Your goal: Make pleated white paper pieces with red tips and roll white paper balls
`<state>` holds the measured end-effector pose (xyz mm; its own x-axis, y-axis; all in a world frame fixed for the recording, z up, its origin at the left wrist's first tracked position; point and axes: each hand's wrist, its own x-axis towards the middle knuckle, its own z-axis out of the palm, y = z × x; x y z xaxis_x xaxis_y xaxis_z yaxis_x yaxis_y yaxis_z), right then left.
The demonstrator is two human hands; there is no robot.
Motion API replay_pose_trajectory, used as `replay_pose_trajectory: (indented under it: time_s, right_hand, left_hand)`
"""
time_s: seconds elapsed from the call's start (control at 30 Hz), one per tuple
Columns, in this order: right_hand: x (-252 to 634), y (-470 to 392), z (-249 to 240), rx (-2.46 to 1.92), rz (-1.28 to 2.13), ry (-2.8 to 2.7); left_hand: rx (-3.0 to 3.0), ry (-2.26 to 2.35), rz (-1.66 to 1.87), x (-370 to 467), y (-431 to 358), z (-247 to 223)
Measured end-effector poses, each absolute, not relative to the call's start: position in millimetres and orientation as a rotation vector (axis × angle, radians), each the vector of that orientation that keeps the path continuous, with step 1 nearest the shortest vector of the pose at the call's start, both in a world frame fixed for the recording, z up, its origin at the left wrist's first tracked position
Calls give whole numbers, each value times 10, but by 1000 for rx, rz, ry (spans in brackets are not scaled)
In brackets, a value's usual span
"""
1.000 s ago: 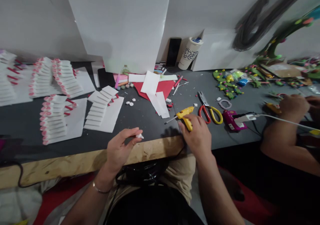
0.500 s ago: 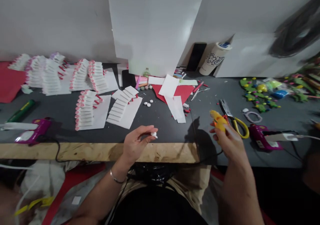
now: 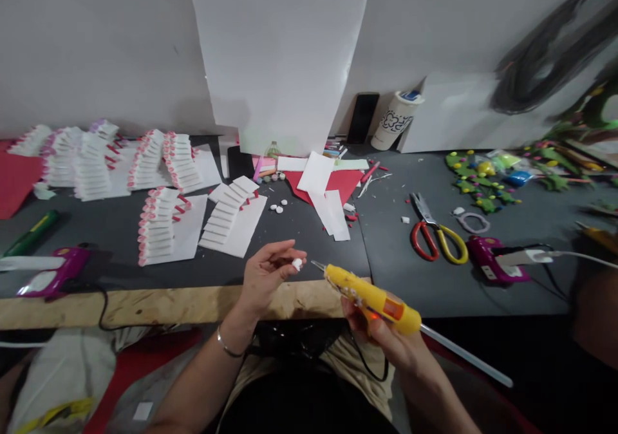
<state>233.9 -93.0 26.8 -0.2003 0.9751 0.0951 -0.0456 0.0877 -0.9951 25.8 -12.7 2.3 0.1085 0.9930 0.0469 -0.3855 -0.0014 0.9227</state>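
Between the thumb and fingers of my left hand is a small white piece, its exact kind too small to tell. My right hand is wrapped round a yellow hot glue gun, with a long clear glue stick out of its back end. The gun's metal nozzle points left, close to the white piece but apart from it. Beyond my left hand lie a few small white discs and a white card with a fanned row of folded white strips.
Several pink-edged pleated pieces stand at the left. Red-and-yellow scissors lie right of centre, beside a purple power strip. White paper strips rest on red paper. A patterned cup and a phone lean at the back.
My right hand has brought the glue gun from the right, near the scissors, to beside my left hand, its nozzle now towards the white piece. My left hand still pinches that piece.
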Motion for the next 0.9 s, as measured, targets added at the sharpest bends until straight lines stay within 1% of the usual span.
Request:
replay_pose_trajectory:
  time_s: [0.17, 0.33, 0.77, 0.9]
  right_hand:
    - [2364, -875, 208, -1018, 1187, -1568]
    - [2358, -872, 210, -1030, 1175, -1582]
    - [2339, -857, 252, -1043, 976, -1697]
    - [2328, -856, 264, -1044, 979, -1693]
  left_hand:
    - [1042, 815, 1273, 262, -138, 87]
    - [1089, 822, 1259, 257, -155, 142]
    - [1119, 829, 1259, 246, -154, 167]
    - [1118, 815, 1254, 243, -160, 157]
